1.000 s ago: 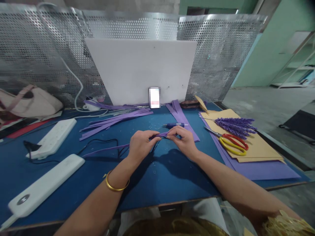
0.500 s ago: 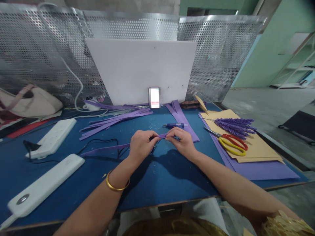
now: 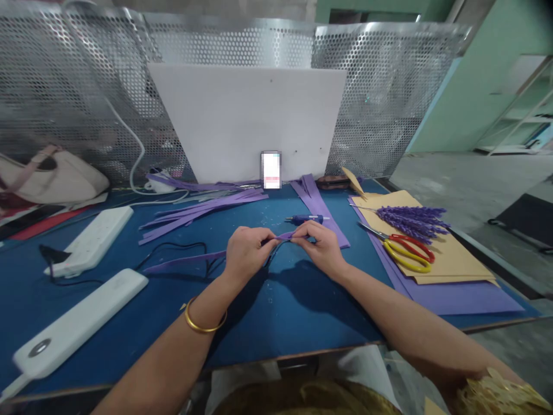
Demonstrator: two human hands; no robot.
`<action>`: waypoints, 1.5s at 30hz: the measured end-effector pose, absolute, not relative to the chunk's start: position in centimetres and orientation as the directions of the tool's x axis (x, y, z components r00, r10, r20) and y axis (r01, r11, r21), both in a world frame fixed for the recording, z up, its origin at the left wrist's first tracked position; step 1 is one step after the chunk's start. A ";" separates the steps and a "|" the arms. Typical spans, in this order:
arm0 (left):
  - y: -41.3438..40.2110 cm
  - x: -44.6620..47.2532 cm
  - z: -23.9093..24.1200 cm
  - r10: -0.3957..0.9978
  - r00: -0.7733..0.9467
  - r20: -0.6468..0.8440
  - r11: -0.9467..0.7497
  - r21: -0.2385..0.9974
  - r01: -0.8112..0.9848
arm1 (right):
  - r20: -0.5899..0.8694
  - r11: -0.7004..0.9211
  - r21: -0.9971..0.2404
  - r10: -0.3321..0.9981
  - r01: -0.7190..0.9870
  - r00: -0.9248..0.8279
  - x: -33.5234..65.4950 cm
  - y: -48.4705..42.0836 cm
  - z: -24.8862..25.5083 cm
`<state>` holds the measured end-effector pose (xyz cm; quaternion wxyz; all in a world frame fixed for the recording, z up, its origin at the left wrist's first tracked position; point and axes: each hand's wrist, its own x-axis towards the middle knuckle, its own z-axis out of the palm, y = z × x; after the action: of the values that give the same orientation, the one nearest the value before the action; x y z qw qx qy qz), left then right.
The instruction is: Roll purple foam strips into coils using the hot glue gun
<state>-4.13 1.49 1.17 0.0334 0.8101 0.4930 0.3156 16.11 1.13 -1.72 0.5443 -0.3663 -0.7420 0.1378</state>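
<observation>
Between my two hands a thin purple strip [image 3: 284, 236] is stretched over the blue table, pinched at both sides. My left hand [image 3: 247, 249] is closed on it, thumb against forefinger. A long purple tail [image 3: 184, 262] trails out on the left of that hand and rests near a black cable. My right hand [image 3: 318, 246] pinches the strip's other side; its end is hidden by the fingers. Just beyond the right hand lies a blue glue gun or pen-like tool [image 3: 307, 219]. A wide purple strip [image 3: 324, 213] lies behind it.
Scissors [image 3: 408, 253] with red and yellow handles and purple lavender-like sprigs [image 3: 412, 222] lie on tan sheets [image 3: 458, 262] at right. Loose purple strips [image 3: 203, 210] lie at the back left. White power strips [image 3: 82, 325] and cables occupy the left. A phone [image 3: 271, 170] leans against a white board [image 3: 254, 115].
Both hands stay pinched on the strip and have shifted only slightly. The strip between them now bows a little upward toward the right hand. The other things lie as before.
</observation>
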 end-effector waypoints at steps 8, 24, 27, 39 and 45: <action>1.6 -4.1 1.0 0.823 0.334 0.459 -0.529 0.406 0.746 | 0.702 0.699 -0.599 0.693 0.391 -0.164 16.1 1.2 -1.9; 1.5 -4.0 0.7 0.823 0.303 0.480 -0.524 0.436 0.732 | 0.709 0.706 -0.605 0.688 0.368 -0.154 16.4 1.5 -1.9; 1.4 -4.0 0.8 0.817 0.305 0.490 -0.526 0.414 0.743 | 0.713 0.700 -0.618 0.691 0.358 -0.120 16.5 1.5 -1.7; 1.5 -4.5 1.4 0.798 0.258 0.545 -0.490 0.338 0.804 | 0.729 0.681 -0.631 0.684 0.371 -0.016 17.3 1.7 -0.4; 1.4 -4.4 1.3 0.782 0.294 0.550 -0.523 0.324 0.788 | 0.669 0.691 -0.642 0.716 0.331 -0.198 17.1 2.0 -1.2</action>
<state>-4.35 1.41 1.31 -0.0044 0.8042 0.4881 0.3390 17.10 2.03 -1.17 0.5290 -0.3482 -0.7522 0.1820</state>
